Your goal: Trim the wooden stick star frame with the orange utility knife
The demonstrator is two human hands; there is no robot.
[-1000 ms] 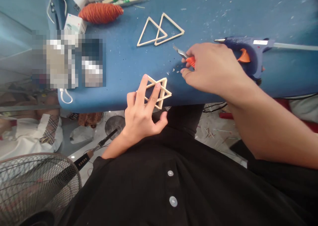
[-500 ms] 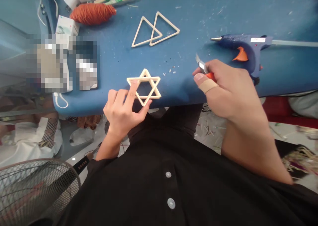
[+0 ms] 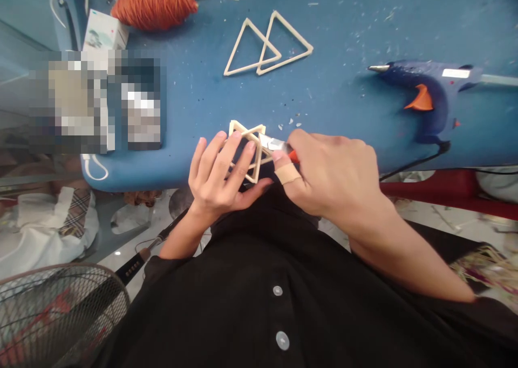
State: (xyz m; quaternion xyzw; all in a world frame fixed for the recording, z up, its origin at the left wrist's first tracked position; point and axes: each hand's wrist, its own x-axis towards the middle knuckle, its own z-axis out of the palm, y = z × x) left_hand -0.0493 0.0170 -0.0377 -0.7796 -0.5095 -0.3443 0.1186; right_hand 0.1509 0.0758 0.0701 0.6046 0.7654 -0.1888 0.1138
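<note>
My left hand (image 3: 218, 182) holds a six-pointed star of pale wooden sticks (image 3: 257, 163) at the table's near edge, its fingers spread over the left side and the thumb by the lower point. In my right hand (image 3: 335, 171) is a utility knife (image 3: 272, 142) with an orange handle, mostly hidden by the fist. The knife's blade meets the star's right side, near the upper right point; whether it cuts in, I cannot tell. A tan bandage (image 3: 288, 174) wraps my right thumb. Farther back, two stick triangles (image 3: 236, 47) lie overlapping.
A blue glue gun (image 3: 441, 87) with an orange trigger lies at the right on the blue table (image 3: 340, 28), its cord over the near edge. Orange yarn (image 3: 156, 9), a white box (image 3: 101, 31) and blurred-out items sit at the left. A fan (image 3: 60, 314) stands lower left.
My right hand has brought the knife leftward to the star. The star is turned and tilted under my left hand, whose fingers now spread farther across it. The view has shifted slightly.
</note>
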